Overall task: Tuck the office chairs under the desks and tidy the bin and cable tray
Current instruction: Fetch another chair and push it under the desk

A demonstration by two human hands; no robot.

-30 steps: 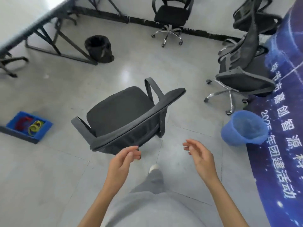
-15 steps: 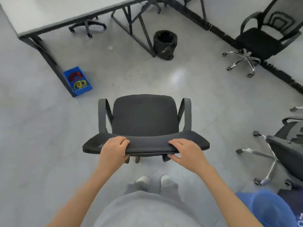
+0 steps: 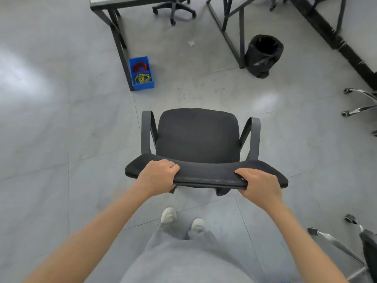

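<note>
**Both hands on chair back, desk ahead**

Grey tiled floor (image 3: 61,139) fills nearly the whole frame, w/ pale glare patches at left and right of centre. White-topped desk (image 3: 114,2) on a black frame runs along the upper edge; one leg slants down to upper-centre-left. Black office chair (image 3: 196,135) sits mid-frame, seat facing away toward the desk, well apart from it, an armrest on each side. Person's grey trousers and two pale shoes show at bottom centre, just behind the chair.

Left hand (image 3: 157,175) is wrapped over the top edge of the chair's backrest at its left part, fingers curled over the front. Right hand (image 3: 260,183) clamps the same edge at its right part, thumb on top. Both grips closed tight on the backrest.

Black-lined bin (image 3: 264,55) stands upper right, touching or just beside a desk-frame leg; can't tell which. Blue cable tray (image 3: 142,84) lies on the floor upper-centre-left, against the slanted leg, w/ a red coil in the far half and a yellow coil in the near half. Another chair's base (image 3: 174,9) shows under the desk at top centre. Chrome chair legs poke in at right edge and lower right corner. Small white scrap (image 3: 191,43) on floor near top centre.
</note>
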